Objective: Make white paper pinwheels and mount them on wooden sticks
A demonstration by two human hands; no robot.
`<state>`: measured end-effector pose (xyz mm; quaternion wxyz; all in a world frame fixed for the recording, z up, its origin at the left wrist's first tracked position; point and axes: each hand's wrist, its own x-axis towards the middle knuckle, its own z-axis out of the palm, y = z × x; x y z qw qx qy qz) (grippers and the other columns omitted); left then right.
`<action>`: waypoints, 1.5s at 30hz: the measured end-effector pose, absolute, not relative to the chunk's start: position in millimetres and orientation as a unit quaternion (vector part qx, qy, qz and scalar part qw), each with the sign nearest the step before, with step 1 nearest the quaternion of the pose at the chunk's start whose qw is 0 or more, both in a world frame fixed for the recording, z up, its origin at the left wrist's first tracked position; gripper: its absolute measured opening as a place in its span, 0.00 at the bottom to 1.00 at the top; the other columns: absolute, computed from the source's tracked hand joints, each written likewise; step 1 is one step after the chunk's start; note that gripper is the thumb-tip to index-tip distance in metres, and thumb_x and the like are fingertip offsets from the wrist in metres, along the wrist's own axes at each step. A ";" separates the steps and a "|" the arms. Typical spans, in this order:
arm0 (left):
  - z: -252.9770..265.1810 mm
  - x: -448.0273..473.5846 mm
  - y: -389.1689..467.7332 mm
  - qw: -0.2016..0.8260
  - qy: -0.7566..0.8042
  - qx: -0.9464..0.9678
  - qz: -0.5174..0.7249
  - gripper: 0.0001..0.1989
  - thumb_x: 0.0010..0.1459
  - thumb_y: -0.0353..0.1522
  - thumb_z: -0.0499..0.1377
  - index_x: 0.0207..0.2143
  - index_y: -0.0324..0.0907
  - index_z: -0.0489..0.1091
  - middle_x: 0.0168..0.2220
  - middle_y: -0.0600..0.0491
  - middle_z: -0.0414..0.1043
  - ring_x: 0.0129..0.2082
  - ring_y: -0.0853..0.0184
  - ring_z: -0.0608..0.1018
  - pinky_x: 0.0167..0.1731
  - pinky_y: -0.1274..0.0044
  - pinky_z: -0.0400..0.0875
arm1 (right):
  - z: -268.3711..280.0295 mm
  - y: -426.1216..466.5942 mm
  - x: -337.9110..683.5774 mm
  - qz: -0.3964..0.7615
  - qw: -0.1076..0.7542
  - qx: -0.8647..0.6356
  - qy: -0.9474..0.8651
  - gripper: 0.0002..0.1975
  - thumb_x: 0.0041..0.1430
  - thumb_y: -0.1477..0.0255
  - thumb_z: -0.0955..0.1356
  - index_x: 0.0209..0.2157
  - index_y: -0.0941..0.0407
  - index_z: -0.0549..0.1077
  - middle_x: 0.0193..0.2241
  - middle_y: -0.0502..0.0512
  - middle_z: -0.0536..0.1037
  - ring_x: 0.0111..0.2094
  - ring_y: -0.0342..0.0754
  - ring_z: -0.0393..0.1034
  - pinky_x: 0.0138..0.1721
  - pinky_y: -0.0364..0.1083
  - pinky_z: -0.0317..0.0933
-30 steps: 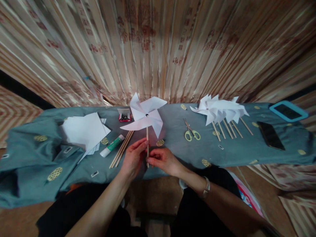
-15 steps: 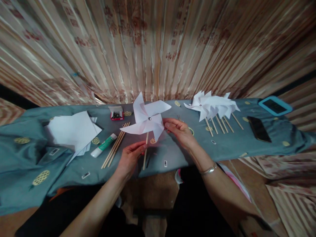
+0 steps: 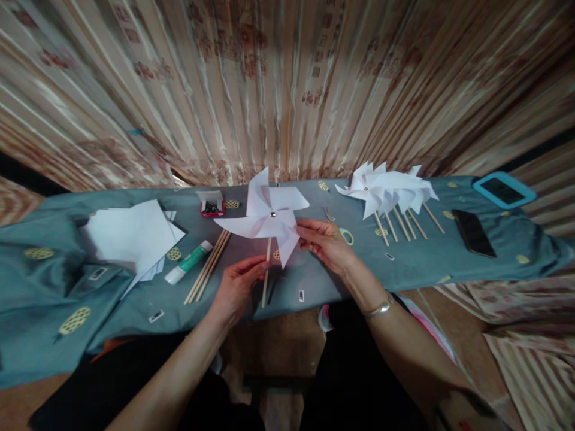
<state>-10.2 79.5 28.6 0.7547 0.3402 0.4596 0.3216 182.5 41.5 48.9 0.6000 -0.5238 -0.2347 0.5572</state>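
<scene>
Black trousers (image 3: 350,371) cover the person's legs at the near side, and a silvery bracelet (image 3: 381,309) circles the right wrist. Just beyond, over the near middle of the cloth-covered surface (image 3: 323,287), the left hand (image 3: 238,286) pinches the wooden stick of a white paper pinwheel (image 3: 263,226) between thumb and fingers, the stick's lower end jutting out below the grip. The right hand (image 3: 330,244) has its fingers bent and its thumb close to them at the pinwheel's right side, touching the edge of a blade; whether it grips the paper I cannot tell. A shiny round pin head sits at the pinwheel's centre.

Left of the left hand lie several loose sticks (image 3: 205,269) side by side, then a green and white glue stick (image 3: 188,262), and farther left a loose stack of white paper (image 3: 135,233). On the right, a dark phone (image 3: 474,232) lies flat, and scissors (image 3: 343,230) show partly behind the right hand. Farther back stands a small open red box (image 3: 217,208) of dark bits, left of the pinwheel; to the right, more pinwheels (image 3: 395,190) overlap in a row, with a blue-framed tablet (image 3: 505,190) at the far right. Patterned curtains (image 3: 287,90) hang behind everything.
</scene>
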 end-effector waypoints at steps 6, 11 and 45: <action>29.2 -9.5 79.0 0.756 0.453 0.348 0.320 0.19 0.26 0.35 0.76 0.25 0.38 0.80 0.24 0.50 0.78 0.22 0.72 0.71 0.26 0.80 0.65 | 48.0 39.9 176.8 0.583 0.597 -0.506 -0.217 0.18 0.34 0.64 0.80 0.28 0.57 0.78 0.22 0.48 0.80 0.22 0.38 0.73 0.24 0.36 0.67; 28.4 -8.3 78.3 0.761 0.442 0.350 0.321 0.17 0.26 0.34 0.75 0.24 0.38 0.80 0.24 0.51 0.78 0.22 0.73 0.71 0.25 0.80 0.65 | 48.4 38.5 165.5 0.606 0.574 -0.497 -0.237 0.18 0.37 0.61 0.79 0.29 0.57 0.78 0.22 0.50 0.80 0.24 0.41 0.76 0.23 0.36 0.66; 25.2 -7.9 82.5 0.750 0.472 0.320 0.334 0.21 0.22 0.35 0.77 0.25 0.38 0.80 0.24 0.51 0.78 0.24 0.73 0.72 0.29 0.80 0.66 | 49.0 35.5 183.7 0.511 0.602 -0.560 -0.252 0.19 0.32 0.66 0.80 0.29 0.56 0.78 0.23 0.47 0.80 0.22 0.38 0.72 0.22 0.37 0.62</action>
